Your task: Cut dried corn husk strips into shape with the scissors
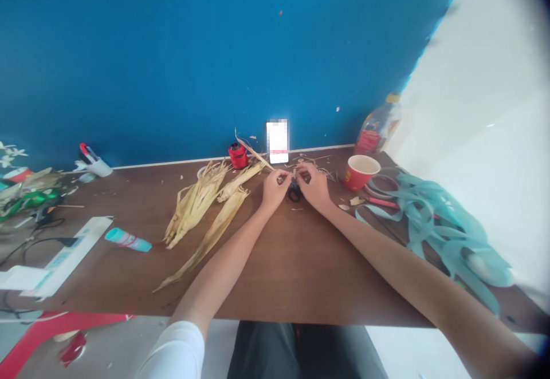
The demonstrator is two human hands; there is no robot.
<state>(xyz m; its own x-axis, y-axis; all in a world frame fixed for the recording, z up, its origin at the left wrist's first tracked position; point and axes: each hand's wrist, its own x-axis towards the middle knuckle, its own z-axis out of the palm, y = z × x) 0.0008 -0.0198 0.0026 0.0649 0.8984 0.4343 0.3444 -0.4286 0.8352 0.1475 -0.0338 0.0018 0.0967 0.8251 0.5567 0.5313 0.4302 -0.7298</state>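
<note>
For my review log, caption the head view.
Left hand and right hand close together over a brown table, between dried corn husks and a red cup.

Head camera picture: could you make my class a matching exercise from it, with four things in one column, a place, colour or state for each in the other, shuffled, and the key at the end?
Things
1. Phone
2. Corn husks
3. Ribbon
4. Paper cup

Descriptions
A. In loose, tangled loops at the right end of the table
B. Red outside, pale inside
C. Upright, in front of the blue wall
D. Dry and yellowish, mostly to the left of the left hand

Right pairs: 1-C, 2-D, 3-A, 4-B
</note>
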